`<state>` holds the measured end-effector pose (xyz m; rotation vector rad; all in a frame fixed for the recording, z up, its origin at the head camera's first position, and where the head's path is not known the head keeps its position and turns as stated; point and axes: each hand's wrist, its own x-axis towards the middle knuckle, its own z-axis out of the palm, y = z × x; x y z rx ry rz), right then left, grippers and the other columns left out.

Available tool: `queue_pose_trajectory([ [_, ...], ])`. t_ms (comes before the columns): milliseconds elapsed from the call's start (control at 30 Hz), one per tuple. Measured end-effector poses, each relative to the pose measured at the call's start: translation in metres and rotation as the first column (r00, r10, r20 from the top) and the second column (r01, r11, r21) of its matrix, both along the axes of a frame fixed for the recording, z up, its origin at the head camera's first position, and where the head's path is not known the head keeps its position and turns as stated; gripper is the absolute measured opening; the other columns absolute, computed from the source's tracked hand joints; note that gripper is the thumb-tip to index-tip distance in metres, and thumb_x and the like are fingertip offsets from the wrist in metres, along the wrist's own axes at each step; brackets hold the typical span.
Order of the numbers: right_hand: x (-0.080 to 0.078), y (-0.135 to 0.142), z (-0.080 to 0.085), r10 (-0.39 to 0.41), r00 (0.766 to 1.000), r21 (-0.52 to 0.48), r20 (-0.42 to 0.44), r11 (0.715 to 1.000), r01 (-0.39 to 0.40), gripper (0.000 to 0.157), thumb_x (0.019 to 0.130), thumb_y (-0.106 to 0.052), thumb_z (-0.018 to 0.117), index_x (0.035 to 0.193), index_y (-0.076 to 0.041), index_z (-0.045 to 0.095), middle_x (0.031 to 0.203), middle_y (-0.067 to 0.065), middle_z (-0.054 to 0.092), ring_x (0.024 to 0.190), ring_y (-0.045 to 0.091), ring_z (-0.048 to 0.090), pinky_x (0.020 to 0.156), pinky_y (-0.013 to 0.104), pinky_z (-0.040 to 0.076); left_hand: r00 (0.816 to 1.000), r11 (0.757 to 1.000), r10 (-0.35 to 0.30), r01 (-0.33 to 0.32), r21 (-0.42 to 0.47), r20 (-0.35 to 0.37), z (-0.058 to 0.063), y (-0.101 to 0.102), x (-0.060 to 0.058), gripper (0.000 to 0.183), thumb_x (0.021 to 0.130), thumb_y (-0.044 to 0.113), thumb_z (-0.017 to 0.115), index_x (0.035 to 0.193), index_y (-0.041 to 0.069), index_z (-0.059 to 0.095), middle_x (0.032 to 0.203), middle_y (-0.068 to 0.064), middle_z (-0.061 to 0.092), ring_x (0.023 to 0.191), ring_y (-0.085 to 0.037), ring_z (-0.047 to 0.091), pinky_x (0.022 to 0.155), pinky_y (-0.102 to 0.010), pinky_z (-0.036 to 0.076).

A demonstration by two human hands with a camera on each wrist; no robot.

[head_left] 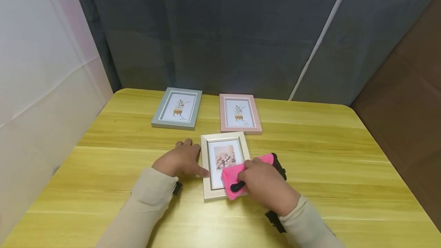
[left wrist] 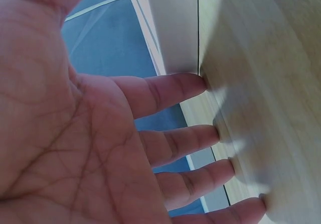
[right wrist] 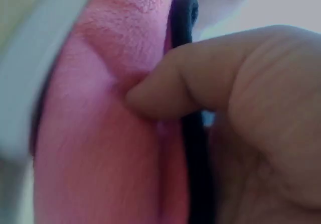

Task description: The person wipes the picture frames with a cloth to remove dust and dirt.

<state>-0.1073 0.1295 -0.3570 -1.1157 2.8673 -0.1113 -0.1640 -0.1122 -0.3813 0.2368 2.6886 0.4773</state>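
A cream photo frame (head_left: pixel 225 194) with a picture of pink flowers lies face up near the middle of the table. Beside its left edge is my left hand (head_left: pixel 180 158), fingers spread; the thumb touches the frame's side. In the left wrist view the straight fingers (left wrist: pixel 165 93) reach down to the wooden tabletop, the index finger at the frame's edge. My right hand (head_left: pixel 267 183) grips a folded pink cloth (head_left: pixel 231 175) with black edging, which covers the frame's lower right part. Close up, the thumb (right wrist: pixel 165 88) presses into the fluffy pink cloth (right wrist: pixel 100 158).
Behind the cream frame lie a grey-green photo frame (head_left: pixel 158 119) on the left and a pink photo frame (head_left: pixel 256 119) on the right, each with a potted-plant picture. The wooden table (head_left: pixel 327 156) ends at a dark curtain (head_left: pixel 213 33).
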Motion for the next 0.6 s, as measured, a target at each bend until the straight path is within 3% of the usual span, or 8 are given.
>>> queue_pose_trajectory([
  [133, 0.005, -0.014, -0.01, 0.21, 0.975, -0.072, -0.07, 0.974, -0.215, 0.01, 0.084, -0.01, 0.076, 0.091, -0.017, 0.076, 0.08, -0.006, 0.056, 0.074, 0.011, 0.05, 0.068, 0.023, 0.045, 1.0, 1.0, -0.009, 0.009, -0.018, 0.002, -0.001, -0.001, 0.0, 0.09, 0.072, 0.052, 0.084, 0.137, -0.002, 0.053, 0.135, -0.024, 0.045, 0.119, -0.041, 0.043, 0.095, -0.057, 0.046],
  [233, 0.009, -0.023, -0.016, 0.277, 0.956, -0.098, -0.091, 0.953, -0.286, 0.018, 0.085, -0.01, 0.076, 0.101, -0.019, 0.076, 0.089, -0.006, 0.06, 0.083, 0.011, 0.054, 0.078, 0.022, 0.047, 1.0, 1.0, -0.018, 0.018, -0.025, 0.002, -0.001, -0.002, 0.0, 0.088, 0.073, 0.052, 0.083, 0.136, -0.002, 0.054, 0.133, -0.022, 0.047, 0.119, -0.04, 0.043, 0.093, -0.056, 0.047],
  [367, 0.008, -0.02, -0.015, 0.24, 0.97, -0.113, -0.04, 0.963, -0.243, 0.022, 0.086, -0.008, 0.075, 0.105, -0.019, 0.077, 0.091, -0.007, 0.06, 0.089, 0.011, 0.056, 0.083, 0.024, 0.048, 1.0, 1.0, -0.021, 0.021, -0.015, -0.004, -0.001, 0.0, 0.0, 0.089, 0.071, 0.053, 0.083, 0.135, -0.001, 0.054, 0.133, -0.022, 0.047, 0.119, -0.041, 0.043, 0.093, -0.056, 0.047],
  [500, 0.002, -0.005, -0.005, 0.119, 0.992, -0.089, 0.03, 0.989, -0.116, 0.018, 0.082, -0.005, 0.076, 0.093, -0.018, 0.078, 0.082, -0.008, 0.057, 0.081, 0.011, 0.053, 0.077, 0.026, 0.048, 1.0, 1.0, -0.014, 0.014, 0.0, -0.009, 0.0, 0.0, 0.0, 0.092, 0.07, 0.052, 0.085, 0.137, -0.001, 0.053, 0.138, -0.025, 0.044, 0.122, -0.043, 0.042, 0.096, -0.059, 0.045],
  [600, -0.006, 0.01, 0.0, 0.057, 0.997, -0.075, 0.059, 0.996, -0.053, 0.016, 0.08, -0.003, 0.078, 0.086, -0.017, 0.077, 0.079, -0.009, 0.056, 0.077, 0.01, 0.052, 0.074, 0.027, 0.048, 1.0, 1.0, -0.007, 0.007, 0.005, -0.004, -0.001, -0.001, 0.0, 0.093, 0.07, 0.052, 0.085, 0.138, -0.001, 0.052, 0.142, -0.026, 0.041, 0.125, -0.044, 0.04, 0.098, -0.061, 0.043],
])
